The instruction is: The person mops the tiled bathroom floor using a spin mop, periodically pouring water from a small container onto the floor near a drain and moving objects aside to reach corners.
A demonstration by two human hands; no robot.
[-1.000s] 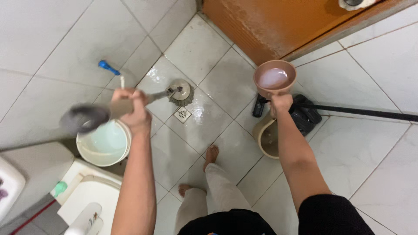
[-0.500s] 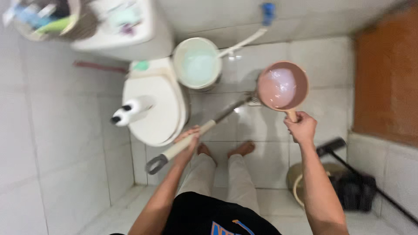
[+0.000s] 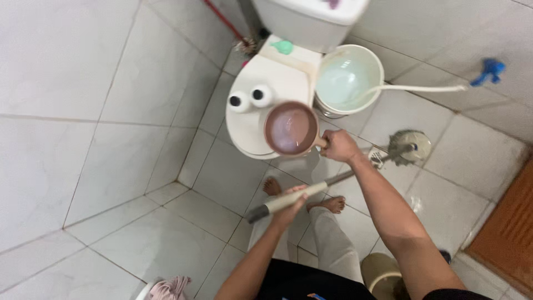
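Note:
My right hand (image 3: pixel 339 146) grips the handle of a brown water dipper (image 3: pixel 290 129) filled with water, held above the front of the closed white toilet (image 3: pixel 261 114). My left hand (image 3: pixel 291 204) holds the pale handle of a long floor brush (image 3: pixel 333 180), whose round bristle head (image 3: pixel 412 145) rests on the wet tiled floor beside a floor drain (image 3: pixel 377 157). Two white bottles (image 3: pixel 251 98) stand on the toilet lid. My bare feet (image 3: pixel 302 195) are on the tiles below.
A white bucket (image 3: pixel 348 80) of water stands right of the toilet, fed by a white hose from a blue tap (image 3: pixel 487 69). An orange door (image 3: pixel 508 233) is at the right. A tan tub (image 3: pixel 380 275) sits behind my right arm. Pink cloth (image 3: pixel 169 289) lies at the bottom.
The view has swung left toward the corner. My right hand has carried the dipper from over the floor to above the toilet lid. The brush head stays on the floor.

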